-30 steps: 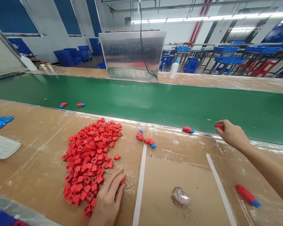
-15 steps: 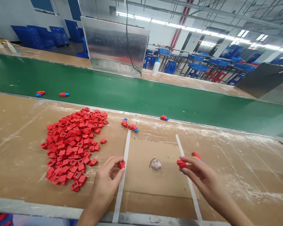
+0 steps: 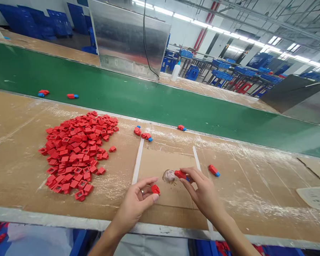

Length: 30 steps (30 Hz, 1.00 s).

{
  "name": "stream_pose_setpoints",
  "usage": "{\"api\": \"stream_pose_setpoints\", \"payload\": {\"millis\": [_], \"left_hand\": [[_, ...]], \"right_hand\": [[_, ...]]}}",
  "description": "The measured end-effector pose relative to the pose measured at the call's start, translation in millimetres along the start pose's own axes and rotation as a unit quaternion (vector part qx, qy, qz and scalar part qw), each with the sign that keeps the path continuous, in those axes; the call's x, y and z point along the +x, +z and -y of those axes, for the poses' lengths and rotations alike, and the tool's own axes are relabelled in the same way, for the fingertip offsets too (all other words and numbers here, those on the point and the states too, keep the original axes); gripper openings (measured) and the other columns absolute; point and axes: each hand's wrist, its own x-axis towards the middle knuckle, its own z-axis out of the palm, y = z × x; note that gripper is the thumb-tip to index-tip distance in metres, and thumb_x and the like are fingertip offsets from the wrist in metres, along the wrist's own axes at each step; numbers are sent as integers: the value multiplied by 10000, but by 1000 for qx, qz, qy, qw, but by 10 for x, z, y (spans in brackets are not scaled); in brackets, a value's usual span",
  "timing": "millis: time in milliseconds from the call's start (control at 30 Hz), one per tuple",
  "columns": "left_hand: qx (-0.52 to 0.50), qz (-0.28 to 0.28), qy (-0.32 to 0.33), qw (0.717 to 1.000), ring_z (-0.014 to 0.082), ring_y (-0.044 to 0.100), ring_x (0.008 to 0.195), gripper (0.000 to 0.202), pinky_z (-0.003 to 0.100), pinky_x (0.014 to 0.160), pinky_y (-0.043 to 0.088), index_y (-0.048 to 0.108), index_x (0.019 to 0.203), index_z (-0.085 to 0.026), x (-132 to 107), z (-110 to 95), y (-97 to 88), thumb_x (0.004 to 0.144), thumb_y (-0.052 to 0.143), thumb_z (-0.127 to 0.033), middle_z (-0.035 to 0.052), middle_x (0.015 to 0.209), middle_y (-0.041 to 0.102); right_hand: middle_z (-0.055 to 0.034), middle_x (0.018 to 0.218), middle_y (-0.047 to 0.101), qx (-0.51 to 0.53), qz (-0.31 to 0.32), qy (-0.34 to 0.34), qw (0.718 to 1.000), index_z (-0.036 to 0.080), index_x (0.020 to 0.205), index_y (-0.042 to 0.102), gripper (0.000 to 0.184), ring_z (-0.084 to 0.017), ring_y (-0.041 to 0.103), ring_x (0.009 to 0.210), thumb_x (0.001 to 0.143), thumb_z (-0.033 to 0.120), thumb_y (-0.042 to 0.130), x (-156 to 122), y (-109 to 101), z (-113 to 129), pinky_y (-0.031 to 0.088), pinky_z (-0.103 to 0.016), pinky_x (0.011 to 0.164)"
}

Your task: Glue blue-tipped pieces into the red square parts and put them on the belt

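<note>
Over the cardboard sheet (image 3: 160,163) on the counter (image 3: 16,142), left hand (image 3: 134,206) has its grip closed on a small red square part (image 3: 155,189), pinched between thumb and fingers. Right hand (image 3: 202,193) grasps a red part with blue end (image 3: 180,174), just beside a glue-like blob (image 3: 169,176). Step in hand: both parts held apart, not joined. Red parts pile (image 3: 74,153) lies left. Since the earlier frame, the hands have drawn closer together.

Blue crates (image 3: 29,23) stacking up by white wall (image 3: 188,35), steel panel (image 3: 128,39) standing behind green belt (image 3: 122,94), LED strips (image 3: 202,24) running along ceiling, blue trays (image 3: 221,64) sitting on metal racks (image 3: 202,62) twd rt of rm.
</note>
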Motion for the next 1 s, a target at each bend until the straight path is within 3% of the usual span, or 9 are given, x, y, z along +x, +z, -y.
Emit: {"api": "stream_pose_setpoints", "payload": {"millis": [400,633,867,1000], "left_hand": [[-35,-24,0,999,184,684,936,340,296,899,482,709,1098,-187,-76,88,-83,780,771,-286,53,959,752],[-55,-14,25,998,140,671,762,340,231,687,511,707,1130,-186,-110,149,-124,807,748,-281,28,845,711],[-91,-2,12,996,129,675,802,305,249,801,518,705,1094,-186,-119,113,-100,797,760,-227,25,882,718],[-83,3,8,996,137,679,825,304,265,839,514,703,1098,-181,-127,122,-100,802,756,-225,25,879,719]], "right_hand": [[-67,1023,624,-69,11,-64,995,210,1097,579,153,-197,653,869,1013,253,459,28,21,35,513,-281,686],[-70,1054,636,-87,-3,-73,994,201,1135,583,176,-198,659,898,1008,245,469,75,-30,77,525,-284,690],[-76,1091,639,-83,-25,-67,994,210,1210,572,236,-200,652,893,997,271,492,140,-79,72,529,-305,724],[-87,1096,623,-38,-35,-21,998,214,1225,579,260,-215,637,928,986,282,504,82,-69,205,525,-324,772]]}}
